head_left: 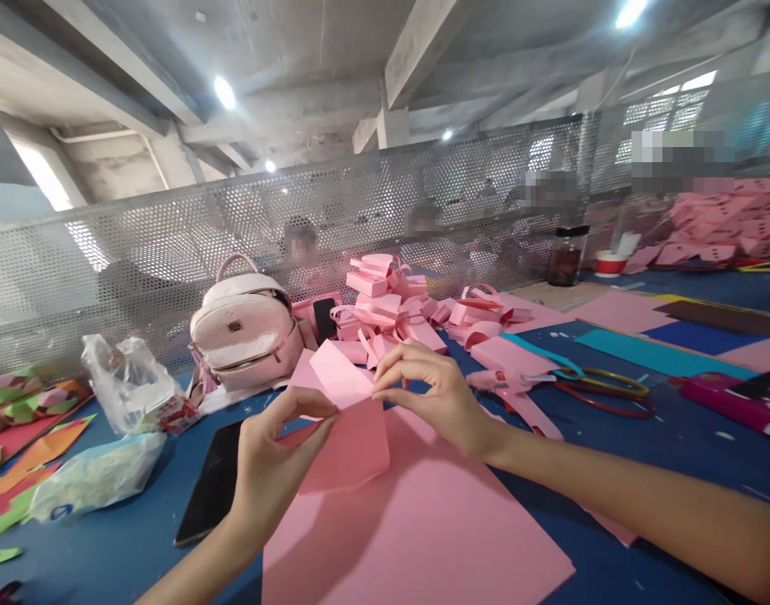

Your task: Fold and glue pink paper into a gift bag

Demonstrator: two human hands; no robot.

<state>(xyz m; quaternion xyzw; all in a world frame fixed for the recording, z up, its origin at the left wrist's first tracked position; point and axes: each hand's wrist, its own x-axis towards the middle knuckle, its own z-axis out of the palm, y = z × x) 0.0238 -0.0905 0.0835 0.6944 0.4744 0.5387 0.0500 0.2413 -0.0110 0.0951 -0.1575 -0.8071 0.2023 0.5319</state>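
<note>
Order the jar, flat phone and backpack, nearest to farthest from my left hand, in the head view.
1. Flat phone: just left of your left hand.
2. Backpack: behind, left of center.
3. Jar: far back, right.

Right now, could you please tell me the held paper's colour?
The held paper is pink, shown best in the head view.

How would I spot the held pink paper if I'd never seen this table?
On the blue table, find the large pink sheet nearest the camera. Just above it, the left hand and right hand pinch a smaller creased piece. Unlike the pink shapes piled behind it, this one is held up.
</note>
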